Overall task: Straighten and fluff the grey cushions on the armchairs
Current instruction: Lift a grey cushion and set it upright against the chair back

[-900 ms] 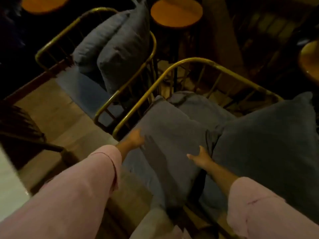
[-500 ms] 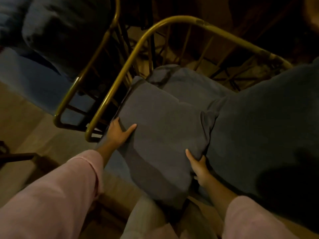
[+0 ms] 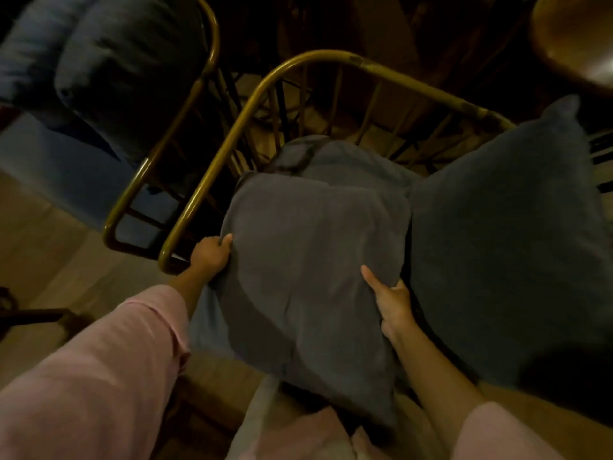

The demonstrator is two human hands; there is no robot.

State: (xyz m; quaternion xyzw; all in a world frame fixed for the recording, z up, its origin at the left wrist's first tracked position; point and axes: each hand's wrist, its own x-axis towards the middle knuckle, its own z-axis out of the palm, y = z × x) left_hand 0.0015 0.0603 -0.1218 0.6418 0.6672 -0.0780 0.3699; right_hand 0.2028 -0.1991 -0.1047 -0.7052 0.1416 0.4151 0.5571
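Note:
A square grey cushion [image 3: 308, 270] lies tilted on the seat of the near armchair, whose gold metal frame [image 3: 232, 134] curves round the back. My left hand [image 3: 210, 257] grips the cushion's left edge, fingers curled into the fabric. My right hand [image 3: 391, 300] holds its right edge, thumb on top. A second, larger grey cushion [image 3: 504, 247] leans at the right of the same chair, touching the first. A grey seat pad [image 3: 348, 161] shows behind them.
Another gold-framed armchair [image 3: 185, 94] stands at the left with dark grey cushions [image 3: 109, 71] on it. A round wooden table [image 3: 574, 38] is at the top right. Pale floor lies at the left, with a dark chair leg [image 3: 30, 317].
The view has dropped closer to the near chair. Both hands went from resting on the cushion to gripping its two side edges, and the cushion has been pulled up and toward me.

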